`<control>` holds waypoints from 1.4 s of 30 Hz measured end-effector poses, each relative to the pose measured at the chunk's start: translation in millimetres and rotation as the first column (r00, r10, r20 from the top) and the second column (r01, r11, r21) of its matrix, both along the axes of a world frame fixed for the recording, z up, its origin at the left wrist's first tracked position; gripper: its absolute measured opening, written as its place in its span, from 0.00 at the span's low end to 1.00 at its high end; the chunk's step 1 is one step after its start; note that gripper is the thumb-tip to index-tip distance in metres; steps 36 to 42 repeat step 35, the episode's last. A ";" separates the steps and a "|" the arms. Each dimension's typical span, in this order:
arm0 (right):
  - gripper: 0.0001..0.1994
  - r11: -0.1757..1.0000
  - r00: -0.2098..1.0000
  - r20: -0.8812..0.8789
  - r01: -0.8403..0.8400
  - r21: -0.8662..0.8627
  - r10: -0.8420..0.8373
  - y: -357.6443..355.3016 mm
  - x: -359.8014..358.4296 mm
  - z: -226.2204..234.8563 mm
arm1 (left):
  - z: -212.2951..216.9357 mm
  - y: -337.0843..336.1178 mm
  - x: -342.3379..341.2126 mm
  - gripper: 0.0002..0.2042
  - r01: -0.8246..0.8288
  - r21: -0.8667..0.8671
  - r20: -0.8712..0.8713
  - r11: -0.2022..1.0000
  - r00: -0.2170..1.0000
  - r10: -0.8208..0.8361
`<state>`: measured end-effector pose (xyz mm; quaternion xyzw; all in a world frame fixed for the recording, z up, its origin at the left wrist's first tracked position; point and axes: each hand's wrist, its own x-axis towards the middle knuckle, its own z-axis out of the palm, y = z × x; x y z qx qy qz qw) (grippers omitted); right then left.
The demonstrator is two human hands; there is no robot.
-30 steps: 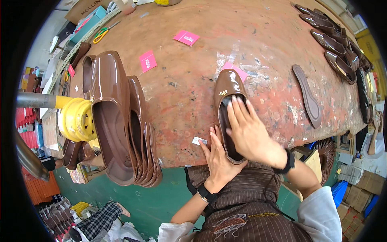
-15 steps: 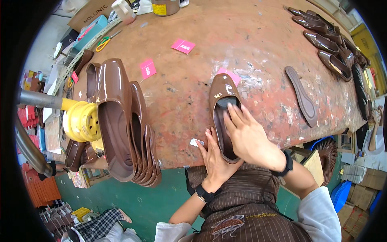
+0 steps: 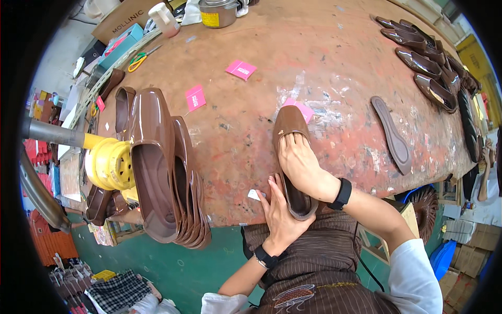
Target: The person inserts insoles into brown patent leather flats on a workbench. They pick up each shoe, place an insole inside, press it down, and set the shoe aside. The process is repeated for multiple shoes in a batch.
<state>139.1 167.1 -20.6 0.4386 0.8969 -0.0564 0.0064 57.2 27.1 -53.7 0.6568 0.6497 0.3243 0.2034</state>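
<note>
A glossy brown shoe [image 3: 291, 120] lies at the near edge of the worktable, toe pointing away from me. Around its heel my left hand [image 3: 282, 210] is closed, with the fingers along the left side. My right hand [image 3: 304, 168] reaches into the opening, its fingers stretched toward the toe; the fingertips are hidden under the upper. Inside the shoe the dark lining shows only near the heel. Beside my left fingers lies a small white tag [image 3: 254, 194]. A loose brown insole [image 3: 391, 137] rests on the table to the right.
Nested brown shoes [image 3: 151, 118] stand at left beside a yellow wheel [image 3: 109, 163] on a metal pipe. More shoes [image 3: 418, 62] line the far right. Pink cards [image 3: 241, 69] are scattered mid-table. Yellow-handled scissors [image 3: 138, 63] and a metal tin [image 3: 219, 11] sit farther back.
My right hand has moved deeper toward the toe, and its fingertips have gone under the upper. The dark piece seen in the opening earlier is now covered. My left hand stays at the heel.
</note>
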 end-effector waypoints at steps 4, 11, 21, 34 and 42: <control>0.29 0.952 0.995 -0.102 0.014 0.306 0.018 -25.1 -0.7 -7.7 | 1.2 -0.9 -1.6 0.66 0.009 0.017 -0.001 1.000 1.000 -0.009; 0.16 0.999 0.999 0.042 0.034 0.013 -0.034 15.8 -1.2 -13.3 | -0.3 7.8 -0.1 0.66 0.005 0.035 -0.012 0.999 1.000 -0.004; 0.11 0.990 0.992 0.037 -0.122 -0.064 0.124 35.8 10.8 -25.8 | 3.5 7.6 -1.0 0.65 0.007 0.041 0.077 0.999 0.997 -0.010; 0.17 0.881 0.699 -0.537 0.355 -0.313 -0.472 -44.7 82.7 57.1 | 52.7 -29.0 -49.7 0.57 0.025 0.390 -0.105 0.921 0.994 0.017; 0.17 0.886 0.703 -0.541 0.342 -0.312 -0.462 -46.3 84.3 58.3 | 59.1 -39.8 -62.5 0.54 -0.080 0.463 -0.161 0.883 0.972 0.173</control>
